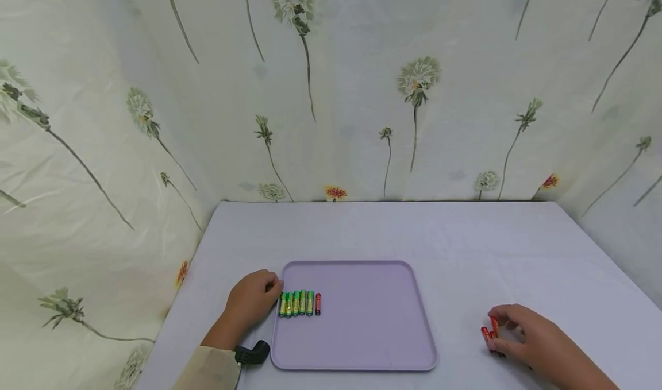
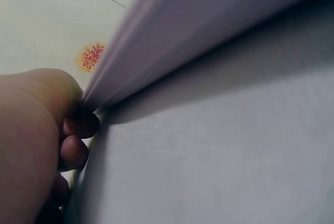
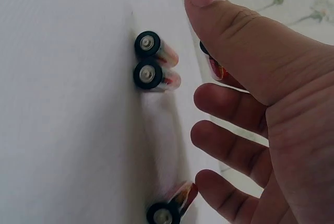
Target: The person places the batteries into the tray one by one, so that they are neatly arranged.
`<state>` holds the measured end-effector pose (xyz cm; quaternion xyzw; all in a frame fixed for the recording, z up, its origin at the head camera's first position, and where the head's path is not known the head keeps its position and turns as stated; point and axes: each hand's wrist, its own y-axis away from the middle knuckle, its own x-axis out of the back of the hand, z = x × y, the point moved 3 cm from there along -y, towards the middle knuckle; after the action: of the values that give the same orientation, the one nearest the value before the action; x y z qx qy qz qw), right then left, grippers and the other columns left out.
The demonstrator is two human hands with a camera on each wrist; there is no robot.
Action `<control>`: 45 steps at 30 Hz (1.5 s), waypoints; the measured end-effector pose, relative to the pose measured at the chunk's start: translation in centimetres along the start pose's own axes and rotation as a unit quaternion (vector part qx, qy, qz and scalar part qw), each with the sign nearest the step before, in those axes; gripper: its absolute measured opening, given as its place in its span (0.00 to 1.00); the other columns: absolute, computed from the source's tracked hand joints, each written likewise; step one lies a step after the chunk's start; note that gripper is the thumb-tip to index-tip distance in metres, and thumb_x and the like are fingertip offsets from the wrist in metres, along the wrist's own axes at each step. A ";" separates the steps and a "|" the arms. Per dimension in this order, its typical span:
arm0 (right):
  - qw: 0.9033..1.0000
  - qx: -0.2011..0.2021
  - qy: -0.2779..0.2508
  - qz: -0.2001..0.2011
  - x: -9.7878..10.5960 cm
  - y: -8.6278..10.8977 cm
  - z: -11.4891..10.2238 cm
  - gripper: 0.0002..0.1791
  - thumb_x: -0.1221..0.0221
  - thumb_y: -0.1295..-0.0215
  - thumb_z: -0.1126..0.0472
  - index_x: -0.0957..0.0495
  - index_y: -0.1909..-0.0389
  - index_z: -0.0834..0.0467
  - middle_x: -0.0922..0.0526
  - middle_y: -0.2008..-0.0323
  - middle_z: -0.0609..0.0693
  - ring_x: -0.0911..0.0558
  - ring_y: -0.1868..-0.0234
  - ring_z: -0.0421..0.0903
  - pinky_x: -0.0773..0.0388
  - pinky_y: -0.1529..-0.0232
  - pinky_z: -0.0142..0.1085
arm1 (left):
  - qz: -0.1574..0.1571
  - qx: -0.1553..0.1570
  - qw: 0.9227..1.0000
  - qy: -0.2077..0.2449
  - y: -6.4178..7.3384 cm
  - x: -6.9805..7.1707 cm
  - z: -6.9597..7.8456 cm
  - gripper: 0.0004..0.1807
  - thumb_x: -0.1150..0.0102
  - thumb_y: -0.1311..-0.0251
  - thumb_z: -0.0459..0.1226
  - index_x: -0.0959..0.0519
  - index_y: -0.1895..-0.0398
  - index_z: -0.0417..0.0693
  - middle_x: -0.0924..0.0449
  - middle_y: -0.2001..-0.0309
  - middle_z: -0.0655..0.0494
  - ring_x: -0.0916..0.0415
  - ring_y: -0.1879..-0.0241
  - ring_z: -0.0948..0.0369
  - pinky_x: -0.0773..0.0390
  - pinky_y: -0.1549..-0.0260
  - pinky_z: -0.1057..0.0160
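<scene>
My left hand [image 1: 253, 299] is at the left edge of a shallow lilac tray [image 1: 372, 327]. In the left wrist view its thumb and curled fingers pinch the tray's rim [image 2: 112, 78]. Several green batteries [image 1: 296, 304] lie side by side along the tray's left side, and one red battery [image 1: 318, 304] is beside them. Off to the right, my right hand [image 1: 543, 338] pinches a red battery [image 3: 216, 70], mostly hidden behind the thumb. Under that hand, two more red batteries [image 3: 162, 75] lie together on the table, and another battery [image 3: 182, 199] lies apart, near the little finger.
A white cloth covers the table [image 1: 465, 246], whose back edge meets a flower-patterned curtain [image 1: 351, 91]. A black wrist strap [image 1: 252, 353] is on the left wrist. Bare tabletop separates the tray from the right hand.
</scene>
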<state>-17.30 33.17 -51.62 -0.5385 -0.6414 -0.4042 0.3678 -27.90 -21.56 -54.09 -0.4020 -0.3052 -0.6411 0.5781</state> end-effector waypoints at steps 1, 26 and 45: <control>1.000 -0.004 0.000 -0.008 0.1 -0.2 -0.2 0.39 0.29 0.45 0.30 0.20 0.42 0.53 0.18 0.55 0.41 0.22 0.55 0.38 0.22 0.58 0.36 | 0.000 -0.001 1.000 0.000 0.0 0.0 0.0 0.17 0.39 0.28 0.47 0.26 0.78 0.60 0.30 0.75 0.63 0.33 0.73 0.63 0.33 0.71 0.61; 0.998 0.049 -0.015 0.026 1.0 -2.3 -5.0 0.36 0.27 0.43 0.35 0.20 0.41 0.54 0.16 0.50 0.44 0.18 0.50 0.48 0.19 0.51 0.45 | 0.006 -0.008 1.000 0.005 -0.1 0.2 -0.2 0.17 0.39 0.28 0.47 0.26 0.78 0.60 0.30 0.76 0.63 0.33 0.74 0.63 0.34 0.72 0.62; 0.991 0.126 -0.047 0.011 -0.1 -4.7 -10.2 0.31 0.26 0.42 0.40 0.20 0.41 0.50 0.18 0.50 0.36 0.19 0.50 0.42 0.19 0.48 0.45 | 0.006 -0.010 1.000 0.005 -0.1 0.1 -0.4 0.19 0.39 0.28 0.47 0.28 0.80 0.59 0.31 0.76 0.63 0.34 0.75 0.63 0.35 0.73 0.62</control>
<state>-21.56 23.33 -48.17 -0.5132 -0.6977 -0.2905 0.4067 -28.06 -21.88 -54.19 -0.4066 -0.2938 -0.6421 0.5797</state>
